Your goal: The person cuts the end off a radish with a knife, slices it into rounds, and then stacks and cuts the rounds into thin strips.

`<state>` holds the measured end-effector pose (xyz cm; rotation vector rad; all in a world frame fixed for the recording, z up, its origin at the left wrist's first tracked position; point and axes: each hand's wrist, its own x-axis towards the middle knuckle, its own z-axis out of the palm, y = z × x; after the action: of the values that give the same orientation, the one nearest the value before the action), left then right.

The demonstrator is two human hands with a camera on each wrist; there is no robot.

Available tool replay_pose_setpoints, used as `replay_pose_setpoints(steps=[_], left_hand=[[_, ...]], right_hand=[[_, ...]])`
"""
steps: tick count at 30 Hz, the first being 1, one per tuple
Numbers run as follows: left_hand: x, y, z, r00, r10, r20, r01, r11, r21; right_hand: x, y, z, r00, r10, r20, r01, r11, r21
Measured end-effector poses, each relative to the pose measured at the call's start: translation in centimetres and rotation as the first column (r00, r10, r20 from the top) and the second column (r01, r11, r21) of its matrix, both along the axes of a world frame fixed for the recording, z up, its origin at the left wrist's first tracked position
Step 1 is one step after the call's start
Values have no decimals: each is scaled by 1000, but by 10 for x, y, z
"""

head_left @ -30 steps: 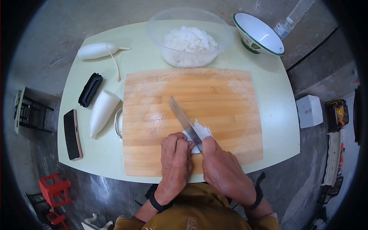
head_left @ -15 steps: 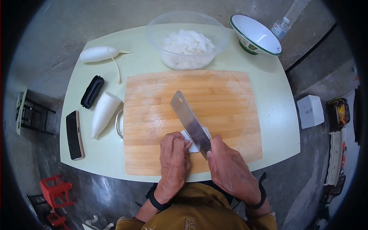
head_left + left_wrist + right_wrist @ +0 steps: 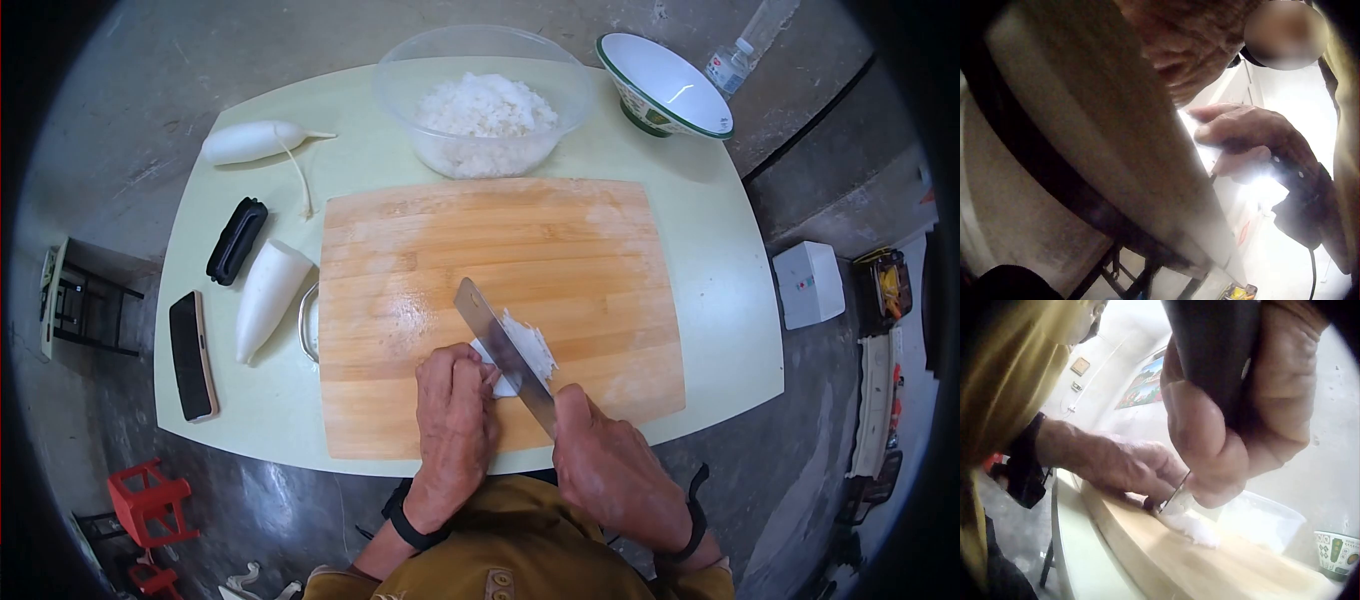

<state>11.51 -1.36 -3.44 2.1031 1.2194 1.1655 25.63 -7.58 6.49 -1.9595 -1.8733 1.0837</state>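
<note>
My right hand [image 3: 620, 465] grips the dark handle [image 3: 1213, 356] of a cleaver [image 3: 505, 350]. The blade slants across the front middle of the wooden cutting board [image 3: 400, 255], right beside the left fingertips. Curled fingers of my left hand [image 3: 455, 420] hold a small piece of white radish [image 3: 506, 388] down against the board, left of the blade and mostly covered. To the blade's right lies a small heap of white radish shreds [image 3: 532, 345]. In the right wrist view, the blade's edge meets the piece close to the left fingers, with radish shreds [image 3: 1194, 531] next to it.
Behind the board stands a clear plastic bowl [image 3: 440, 150] of white shreds, with a green-rimmed bowl [image 3: 670, 85] to its right. On the left lie a cut white radish [image 3: 270, 300], a whole radish [image 3: 250, 143], a black case [image 3: 237, 240] and a phone [image 3: 190, 355].
The cleaver rose and tilted, hiding the shreds, then came down toward me, leaving the heap showing right of its blade. My right hand moved right and nearer; the left stayed almost in place.
</note>
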Motion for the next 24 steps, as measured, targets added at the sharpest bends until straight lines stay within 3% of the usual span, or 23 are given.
replay_pose_setpoints(steps=[2,4,8,13,16,19,24], left_hand=[[1,1,0,1000,16,-18,-16,1000,25],[1,0,-1,1000,16,-10,-15,999,38],[-1,-1,-3,1000,-1,15,1,1000,-24],[-2,-1,-6,999,-11,35,12,1000,-12],[-2,-1,-6,1000,-7,24,8,1000,-16],[-2,0,-3,999,27,-16,-27,999,21],[0,-1,-3,999,31,-13,-30,999,25]], right_hand=[[-4,6,-3,1000,7,29,-7,1000,-19],[-9,20,-16,1000,13,-11,-12,994,113],[-15,36,-30,1000,-15,9,13,981,195],[-6,32,-42,988,-47,-149,94,940,328],[-4,30,-25,998,19,-57,3,932,361],[-4,24,-8,999,-17,-48,27,977,210],[-10,17,-7,998,-52,-25,54,993,108]])
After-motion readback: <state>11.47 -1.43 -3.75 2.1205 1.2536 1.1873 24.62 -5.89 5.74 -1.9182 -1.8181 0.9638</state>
